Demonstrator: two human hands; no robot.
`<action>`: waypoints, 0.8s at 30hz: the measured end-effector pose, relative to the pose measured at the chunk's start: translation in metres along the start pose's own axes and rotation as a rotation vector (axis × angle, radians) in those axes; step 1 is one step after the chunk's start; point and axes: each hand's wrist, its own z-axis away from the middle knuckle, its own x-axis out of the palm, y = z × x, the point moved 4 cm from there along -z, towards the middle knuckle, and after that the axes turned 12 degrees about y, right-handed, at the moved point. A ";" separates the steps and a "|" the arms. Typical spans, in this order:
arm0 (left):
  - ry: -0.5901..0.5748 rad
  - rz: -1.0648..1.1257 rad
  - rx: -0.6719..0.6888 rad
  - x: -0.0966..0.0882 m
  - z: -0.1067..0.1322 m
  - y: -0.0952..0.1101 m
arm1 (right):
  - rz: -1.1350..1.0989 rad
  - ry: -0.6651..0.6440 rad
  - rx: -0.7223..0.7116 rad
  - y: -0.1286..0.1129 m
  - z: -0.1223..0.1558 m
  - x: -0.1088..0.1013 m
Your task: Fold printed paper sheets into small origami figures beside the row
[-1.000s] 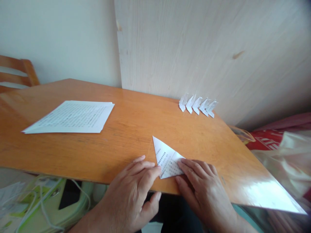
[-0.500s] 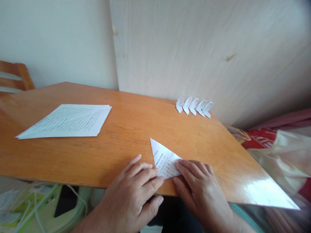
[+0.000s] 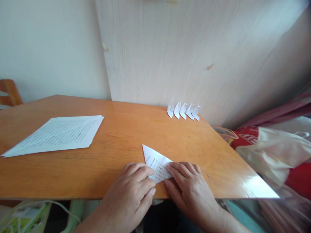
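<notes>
A white printed sheet folded into a triangle [image 3: 155, 160] lies near the front edge of the orange wooden table [image 3: 116, 142]. My left hand [image 3: 132, 194] rests on its lower left part, fingers curled and pressing down, thumb hanging over the table edge. My right hand [image 3: 188, 189] lies flat on its right side, fingers stretched out and pressing the paper. The triangle's top point sticks out between the two hands.
A stack of printed sheets [image 3: 57, 134] lies at the left. Several small folded paper pieces [image 3: 183, 111] stand in a row at the back by a leaning pale wooden board [image 3: 194, 48]. Plastic bags [image 3: 269, 152] sit at the right. A wooden chair [image 3: 8, 92] stands far left.
The view has shifted up and right. My left hand's fingers have slid further onto the folded paper, covering more of it; the right hand stays pressed on it.
</notes>
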 end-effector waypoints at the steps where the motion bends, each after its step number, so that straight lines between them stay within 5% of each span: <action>1: -0.015 0.011 -0.004 0.003 -0.001 -0.001 | 0.001 0.002 0.002 0.000 0.000 0.000; 12: -0.089 -0.040 0.020 0.014 -0.028 -0.003 | -0.024 -0.014 0.046 -0.004 -0.004 -0.003; 24: -0.088 0.048 0.075 0.018 -0.026 -0.010 | -0.005 -0.005 0.011 -0.003 -0.004 -0.004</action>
